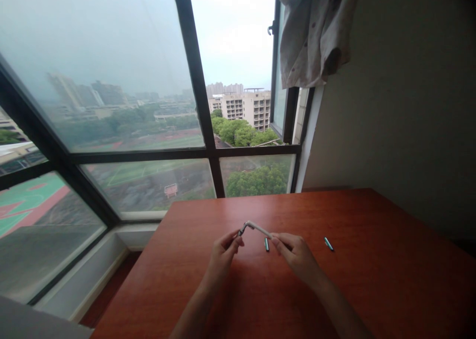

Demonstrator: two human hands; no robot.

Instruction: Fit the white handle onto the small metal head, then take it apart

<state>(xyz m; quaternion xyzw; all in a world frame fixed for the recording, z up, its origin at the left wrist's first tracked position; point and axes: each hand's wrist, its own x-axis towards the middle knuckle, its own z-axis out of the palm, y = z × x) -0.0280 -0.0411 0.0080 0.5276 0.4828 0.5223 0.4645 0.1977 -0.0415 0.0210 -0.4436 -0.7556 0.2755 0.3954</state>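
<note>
Over the table, my left hand (225, 247) pinches a small silvery metal piece (242, 229) between thumb and fingers. A thin pale stick (261, 229) is gripped at its lower right end by my right hand (293, 252). Its other end meets the top of the metal piece, so the two form a peak; whether they are joined, I cannot tell. Just left of my right fingers lies a short, dark teal tube with a silvery side (267, 244), like a pen part. A similar teal piece (328, 243) rests farther right on the table.
The reddish-brown wooden table (372, 289) extends under both hands. Beyond its far edge stand dark-framed windows (211, 153), with one pane swung outward. A pale curtain (316, 36) hangs at upper right beside a grey wall (401, 96).
</note>
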